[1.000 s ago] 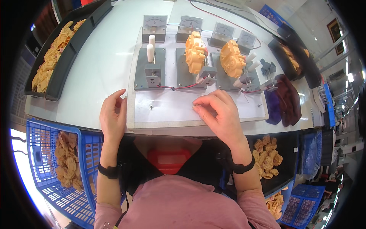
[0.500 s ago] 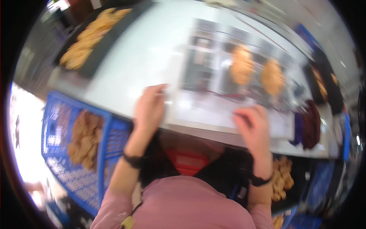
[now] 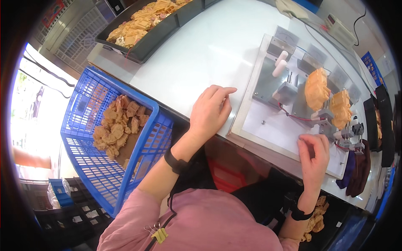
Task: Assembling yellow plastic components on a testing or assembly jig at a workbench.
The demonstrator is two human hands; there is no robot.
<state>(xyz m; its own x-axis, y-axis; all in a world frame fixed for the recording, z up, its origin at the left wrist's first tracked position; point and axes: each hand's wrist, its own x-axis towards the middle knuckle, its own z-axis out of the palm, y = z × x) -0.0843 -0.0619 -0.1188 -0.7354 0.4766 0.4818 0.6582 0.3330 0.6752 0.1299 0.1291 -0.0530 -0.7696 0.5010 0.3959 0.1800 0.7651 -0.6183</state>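
Fingers of my left hand [image 3: 209, 111] are lying flat and together on the white table [image 3: 197, 54], touching the jig plate's [image 3: 276, 125] edge — my right hand [image 3: 314, 157] is resting curled on that plate, fingertips pinched together near the orange parts [image 3: 316, 88]; blue crate [image 3: 96, 138] beside me.

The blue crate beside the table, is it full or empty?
Partly full: the blue crate holds a loose heap of tan parts on its floor, well below the rim, with bare mesh wall showing above them.
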